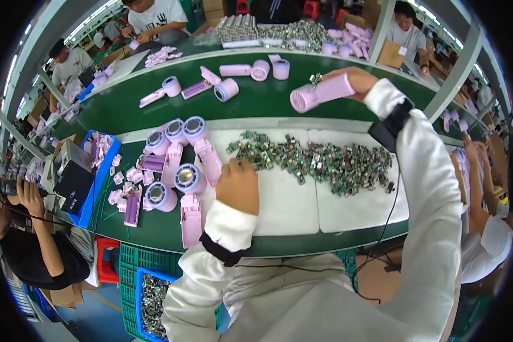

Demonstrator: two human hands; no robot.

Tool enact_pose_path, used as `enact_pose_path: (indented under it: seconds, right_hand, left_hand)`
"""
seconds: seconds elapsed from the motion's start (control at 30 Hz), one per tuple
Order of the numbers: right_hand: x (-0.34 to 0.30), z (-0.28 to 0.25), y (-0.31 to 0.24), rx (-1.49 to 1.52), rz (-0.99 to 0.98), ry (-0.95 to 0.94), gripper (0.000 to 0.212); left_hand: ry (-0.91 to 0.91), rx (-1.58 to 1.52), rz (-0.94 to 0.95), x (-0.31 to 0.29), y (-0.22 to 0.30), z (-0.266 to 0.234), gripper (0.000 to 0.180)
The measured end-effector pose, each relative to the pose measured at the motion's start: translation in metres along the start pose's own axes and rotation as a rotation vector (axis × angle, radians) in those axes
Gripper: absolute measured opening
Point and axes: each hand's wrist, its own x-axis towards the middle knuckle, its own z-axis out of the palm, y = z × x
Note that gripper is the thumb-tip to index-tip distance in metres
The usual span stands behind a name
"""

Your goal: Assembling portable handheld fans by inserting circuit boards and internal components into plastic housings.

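My right hand (358,82) is raised over the far side of the bench, closed around the handle end of a pink hair-dryer-shaped device (332,89). Its round vented head points left, and a small circuit board (315,79) shows at its upper edge. My left hand (237,187) is low over the white foam pad (285,214), fingers curled at the left edge of a pile of small green circuit boards (347,165); what they hold, if anything, is hidden. Beside its knuckles lies an opened pink device (208,159) with a purple-rimmed head.
More pink devices (191,219) and loose pink pieces (132,176) lie left of the pad. Behind it, a green conveyor belt (245,102) carries several devices. A blue tray (105,171) stands at left. A black cable (390,211) crosses the right side. Other people work around the line.
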Motion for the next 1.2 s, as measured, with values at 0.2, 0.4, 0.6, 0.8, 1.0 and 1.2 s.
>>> enact_pose_path:
  seconds: [0.2, 0.4, 0.6, 0.8, 1.0, 1.2]
  right_hand:
    - [0.081, -0.024, 0.017, -0.804, 0.036, 0.487, 0.044]
    - [0.151, 0.015, 0.019, -1.059, -0.096, 0.438, 0.056]
    - [0.197, 0.046, 0.041, -1.270, -0.170, 0.523, 0.075]
    - [0.199, 0.047, 0.026, -1.217, 0.145, 0.543, 0.077]
    - [0.094, 0.047, -0.007, -1.050, -0.216, 0.518, 0.061]
    - [-0.065, 0.133, -0.076, -0.650, -0.255, -0.203, 0.056]
  left_hand:
    - [-0.089, -0.097, 0.014, -0.010, 0.000, -0.005, 0.014]
    - [-0.013, -0.348, 0.174, -0.055, 0.018, -0.031, 0.026]
    - [0.022, -0.549, 0.035, -0.075, 0.017, -0.023, 0.031]
    - [0.196, -0.681, -0.022, -0.083, 0.009, -0.010, 0.031]
    - [0.284, -0.802, -0.171, -0.092, 0.016, -0.027, 0.029]
    - [0.371, -0.813, -0.220, -0.105, 0.010, -0.046, 0.038]
